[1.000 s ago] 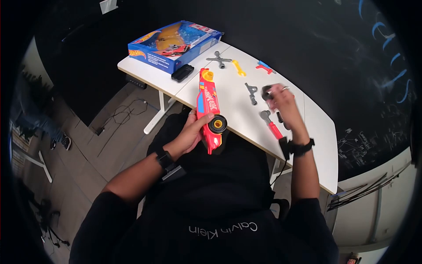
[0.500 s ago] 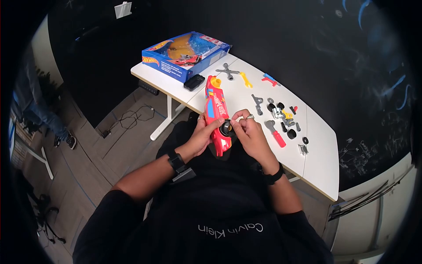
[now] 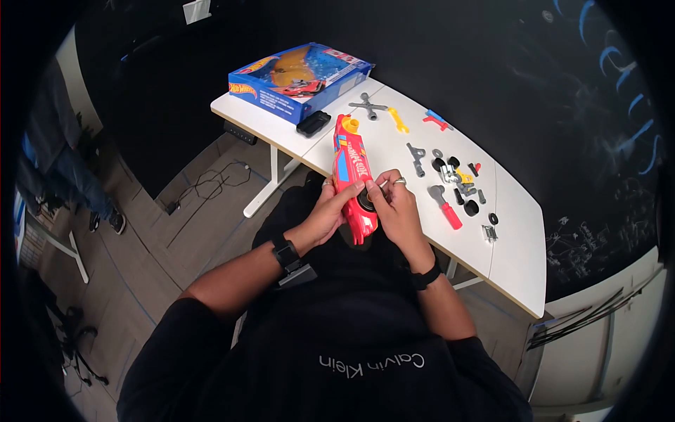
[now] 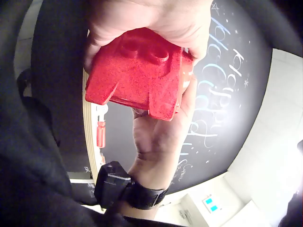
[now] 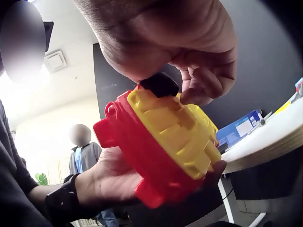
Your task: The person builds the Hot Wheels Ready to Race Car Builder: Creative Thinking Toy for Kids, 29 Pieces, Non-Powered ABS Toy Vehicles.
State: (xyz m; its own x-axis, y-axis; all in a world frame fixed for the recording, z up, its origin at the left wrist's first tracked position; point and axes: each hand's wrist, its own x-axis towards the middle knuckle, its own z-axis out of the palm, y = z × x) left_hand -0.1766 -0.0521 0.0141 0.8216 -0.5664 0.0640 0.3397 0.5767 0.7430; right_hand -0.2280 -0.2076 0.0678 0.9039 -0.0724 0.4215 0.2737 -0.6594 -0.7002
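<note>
A red toy car (image 3: 356, 169) with a yellow underside (image 5: 175, 135) is held above the lap at the table's near edge. My left hand (image 3: 325, 216) grips its body, thumb on top. The fingers of my right hand (image 3: 399, 211) pinch a black wheel (image 3: 366, 200) at the car's side, near its lower end. In the right wrist view a black part (image 5: 161, 85) shows under the right fingertips against the yellow side. The left wrist view shows the red end of the car (image 4: 137, 71) between both hands; the wheel is hidden there.
On the white table (image 3: 519, 239) lie a red-handled tool (image 3: 446, 208), a grey tool (image 3: 416, 159), a yellow wrench (image 3: 398, 120), a grey cross wrench (image 3: 368, 106), a black tray (image 3: 313, 124) and several loose parts. A blue box (image 3: 299, 81) stands at the back left. Another person (image 5: 84, 151) stands in the background.
My right hand has come from the loose parts on the table to the car's side, where its fingers now hold the wheel. My left hand has kept its grip on the car.
</note>
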